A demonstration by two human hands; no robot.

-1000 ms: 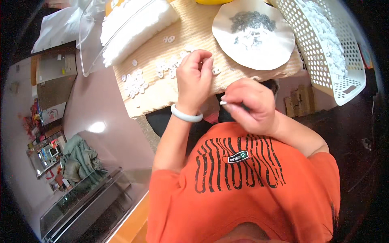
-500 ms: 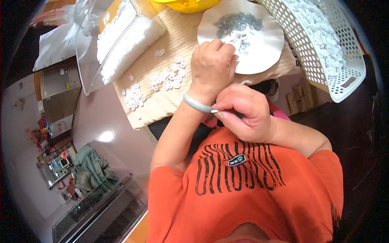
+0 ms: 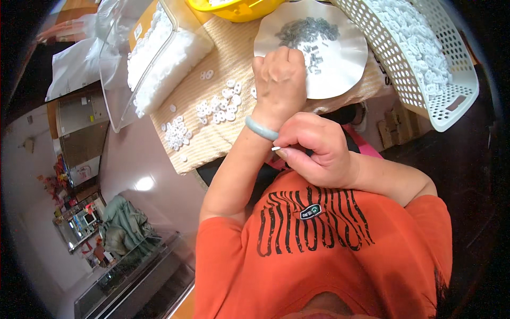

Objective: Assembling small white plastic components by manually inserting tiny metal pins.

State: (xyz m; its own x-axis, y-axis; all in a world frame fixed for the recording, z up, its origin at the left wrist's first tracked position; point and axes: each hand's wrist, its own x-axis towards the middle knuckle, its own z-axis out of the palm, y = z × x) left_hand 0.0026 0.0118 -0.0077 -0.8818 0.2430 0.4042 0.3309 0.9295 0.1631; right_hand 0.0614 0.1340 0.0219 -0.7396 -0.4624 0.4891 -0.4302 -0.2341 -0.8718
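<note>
My left hand [image 3: 281,80] is curled over the near left edge of a round white wavy-rimmed plate [image 3: 348,64]. Its back faces up, so its fingertips and anything in them are hidden. Small grey metallic-looking pieces [image 3: 308,33] are heaped on the plate, and a few lie loose closer to that hand. Beside the pale bracelet on my left wrist, my right hand [image 3: 319,149] pinches a tiny white piece [image 3: 275,149] between thumb and forefinger. Small white oval pieces with holes [image 3: 218,109] lie in loose groups on the ribbed beige cloth [image 3: 228,48], left of my left hand.
A tipped clear bin [image 3: 114,87] full of white pieces stands at the far left. A yellow bowl [image 3: 239,9] sits at the far edge. On the right, a perforated white basket [image 3: 462,80] holds many pale pieces. Green fabric [image 3: 125,226] lies off to the lower left.
My left hand has drawn back slightly toward me and turned further over. My right hand still pinches the tiny white piece, shifted slightly left.
</note>
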